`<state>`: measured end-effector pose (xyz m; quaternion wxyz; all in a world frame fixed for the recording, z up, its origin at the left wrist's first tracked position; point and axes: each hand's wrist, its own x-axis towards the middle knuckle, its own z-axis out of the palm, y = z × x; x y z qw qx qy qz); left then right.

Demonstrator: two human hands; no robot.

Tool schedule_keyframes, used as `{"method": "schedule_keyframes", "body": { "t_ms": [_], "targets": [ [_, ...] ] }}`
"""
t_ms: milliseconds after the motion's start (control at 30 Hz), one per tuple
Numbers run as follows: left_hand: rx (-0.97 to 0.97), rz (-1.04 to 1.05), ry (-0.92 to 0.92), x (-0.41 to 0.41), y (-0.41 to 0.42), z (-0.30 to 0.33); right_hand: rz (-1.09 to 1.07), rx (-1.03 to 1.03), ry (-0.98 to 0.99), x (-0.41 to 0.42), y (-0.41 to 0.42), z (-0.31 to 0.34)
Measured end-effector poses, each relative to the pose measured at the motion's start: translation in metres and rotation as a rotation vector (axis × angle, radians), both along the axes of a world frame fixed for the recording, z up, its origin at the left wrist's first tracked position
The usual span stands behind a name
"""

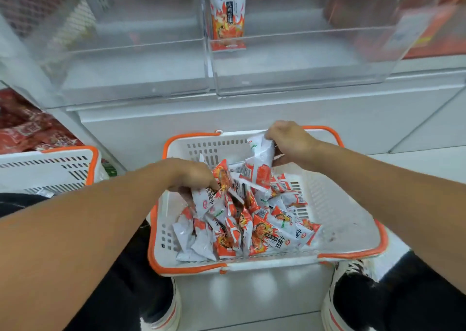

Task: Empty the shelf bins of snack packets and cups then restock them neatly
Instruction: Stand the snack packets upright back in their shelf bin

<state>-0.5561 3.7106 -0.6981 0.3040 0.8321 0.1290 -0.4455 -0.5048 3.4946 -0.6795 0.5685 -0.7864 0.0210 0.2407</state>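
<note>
Left hand (194, 177) is gripping packets (242, 219) at the pile's left edge while right hand (290, 141) is clamping a bunch of packets lifted above the far side, all inside the basket (353, 229) sitting on the floor below clear bins (277, 61), one packet (228, 15) standing upright in the right bin.

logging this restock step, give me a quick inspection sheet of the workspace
surface: pale floor under the basket.
job's things: snack packets heaped in white basket; two clear bins, one packet label on the divider.
clutter: second basket far left, red packets behind it.
grippers: left hand grips packets; right hand grips a bunch.
cables: nothing seen.
surroundings: white shelf base, shoes.
</note>
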Motion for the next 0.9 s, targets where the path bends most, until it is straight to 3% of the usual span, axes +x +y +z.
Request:
{"method": "schedule_keyframes", "body": {
  "t_ms": [133, 400, 467, 600, 700, 800, 900],
  "targets": [
    [-0.234, 0.164, -0.069, -0.006, -0.027, 0.069, 0.287, -0.225, -0.110, -0.022, -0.011, 0.063],
    [-0.750, 0.393, -0.295, -0.018, -0.056, 0.165, 0.182, 0.072, -0.520, -0.031, -0.046, 0.189],
    [-0.851, 0.441, -0.364, -0.011, -0.058, 0.183, 0.097, 0.125, -0.587, -0.023, -0.041, 0.195],
    [-0.915, 0.394, -0.421, -0.007, -0.061, 0.197, -0.253, -0.069, -0.816, -0.002, -0.038, 0.176],
    [-0.898, 0.430, -0.377, -0.003, -0.061, 0.196, -0.433, 0.010, -1.250, -0.010, -0.039, 0.196],
    [-1.022, 0.541, -0.285, 0.002, -0.063, 0.198, -0.137, -0.124, -1.698, -0.028, -0.034, 0.199],
    [-1.170, 0.643, -0.218, 0.001, -0.060, 0.199, 0.222, -0.349, -1.731, -0.033, -0.029, 0.177]
  ]
}}
